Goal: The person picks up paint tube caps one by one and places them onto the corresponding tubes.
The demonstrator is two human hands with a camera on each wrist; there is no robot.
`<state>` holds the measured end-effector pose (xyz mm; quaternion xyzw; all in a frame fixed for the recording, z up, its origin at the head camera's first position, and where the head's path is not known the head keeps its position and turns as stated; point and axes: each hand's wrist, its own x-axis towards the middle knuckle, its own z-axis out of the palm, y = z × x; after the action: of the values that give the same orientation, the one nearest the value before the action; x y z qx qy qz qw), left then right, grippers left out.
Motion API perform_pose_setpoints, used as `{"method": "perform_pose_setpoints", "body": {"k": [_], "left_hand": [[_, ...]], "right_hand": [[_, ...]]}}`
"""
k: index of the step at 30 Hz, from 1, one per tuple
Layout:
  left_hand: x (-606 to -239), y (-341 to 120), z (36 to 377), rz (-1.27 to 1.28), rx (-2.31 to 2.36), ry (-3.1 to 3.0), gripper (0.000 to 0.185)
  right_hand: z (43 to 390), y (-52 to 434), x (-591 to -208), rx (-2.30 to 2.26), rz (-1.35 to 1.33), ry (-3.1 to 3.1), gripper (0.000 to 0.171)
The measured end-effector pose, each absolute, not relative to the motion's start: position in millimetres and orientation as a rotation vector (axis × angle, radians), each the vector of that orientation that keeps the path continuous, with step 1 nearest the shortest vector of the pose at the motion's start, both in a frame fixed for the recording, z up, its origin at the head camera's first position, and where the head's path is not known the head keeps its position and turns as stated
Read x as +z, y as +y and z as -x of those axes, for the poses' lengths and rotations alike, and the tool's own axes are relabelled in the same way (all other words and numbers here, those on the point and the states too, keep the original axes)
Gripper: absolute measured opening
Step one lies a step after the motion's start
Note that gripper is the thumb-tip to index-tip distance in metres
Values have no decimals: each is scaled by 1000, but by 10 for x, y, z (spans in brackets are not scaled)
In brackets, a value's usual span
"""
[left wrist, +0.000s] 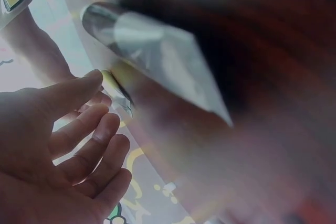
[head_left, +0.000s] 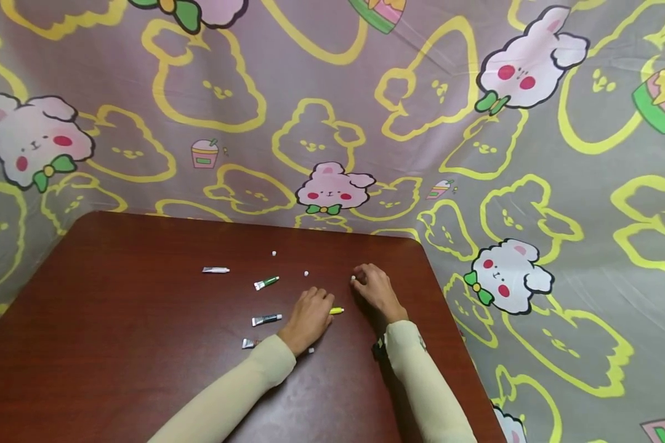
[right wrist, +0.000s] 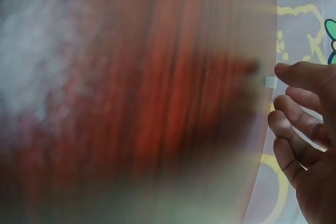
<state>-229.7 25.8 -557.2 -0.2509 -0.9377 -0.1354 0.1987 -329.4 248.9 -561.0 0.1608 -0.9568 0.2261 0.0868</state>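
My left hand (head_left: 309,314) is low over the table, fingers loosely bent. At its fingertips lies a small yellow paint tube (head_left: 337,311); in the left wrist view the yellow tube (left wrist: 108,81) shows just beyond the thumb tip. My right hand (head_left: 378,290) is to the right, thumb and fingers parted around a little white cap (head_left: 353,278). In the right wrist view that cap (right wrist: 270,82) sits by the thumb tip, with no clear grip on it. Whether either hand touches its object is hard to tell. A dark-and-silver tube (left wrist: 152,51) looms close to the left wrist camera.
Left of my hands lie a white tube (head_left: 216,270), a green tube (head_left: 266,283), a dark tube (head_left: 266,320) and a brown tube (head_left: 250,343), partly behind the left wrist. Loose white caps (head_left: 306,273) dot the brown table (head_left: 116,320). A patterned cloth (head_left: 399,111) hangs behind.
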Motion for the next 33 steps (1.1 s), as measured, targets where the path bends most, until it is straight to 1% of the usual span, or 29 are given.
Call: {"method": "perform_pose_setpoints", "body": {"k": [5, 16, 20, 24, 29, 33], "left_hand": [[-5605, 294, 2315, 687, -363, -2602, 35], [-5616, 306, 2327, 696, -376, -2589, 35], [-5619, 317, 2328, 687, -335, -2641, 30], [-5625, 335, 2335, 682, -322, -2648, 26], [-5623, 357, 2335, 679, -330, -2644, 25], [-5618, 368, 2340, 667, -333, -2648, 25]], "right_hand": [[3302, 2482, -5625, 639, -476, -2863, 27], [3336, 2488, -5640, 583, -516, -2870, 28], [3341, 2482, -5631, 582, -527, -2880, 26], [3337, 2477, -5613, 604, -538, -2876, 20], [3319, 2476, -5609, 592, -545, -2870, 13], [3317, 2465, -5616, 580, -537, -2876, 10]]}}
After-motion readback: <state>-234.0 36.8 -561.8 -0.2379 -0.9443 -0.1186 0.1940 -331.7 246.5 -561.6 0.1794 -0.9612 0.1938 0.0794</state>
